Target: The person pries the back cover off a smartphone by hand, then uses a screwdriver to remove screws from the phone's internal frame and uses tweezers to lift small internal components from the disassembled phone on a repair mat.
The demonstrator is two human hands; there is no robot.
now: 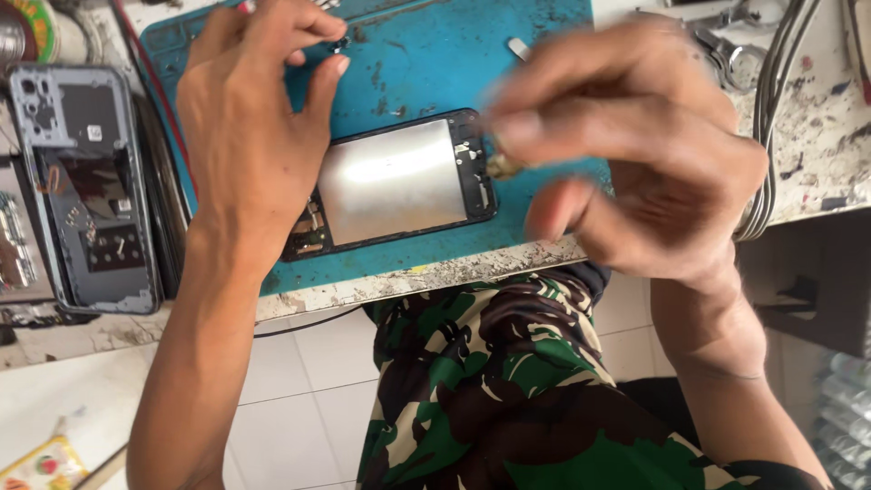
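Pinching a small part [502, 166] (blurred, kind unclear), the right hand [635, 154] hovers over the opened phone [392, 184] on the blue mat [435, 63]; the left hand [254, 127] pinches something tiny at the mat's far edge. Better to steady both wrists on the bench [817, 136]; keep loose parts over the mat.

An opened phone [392, 184] lies flat on a blue work mat [435, 63] near the table's front edge, slightly tilted. Its black frame surrounds a bare silvery metal plate, with small circuit parts exposed at both ends. A tiny brownish part [502, 166], blurred, sits pinched at fingertips just above the phone's right end.
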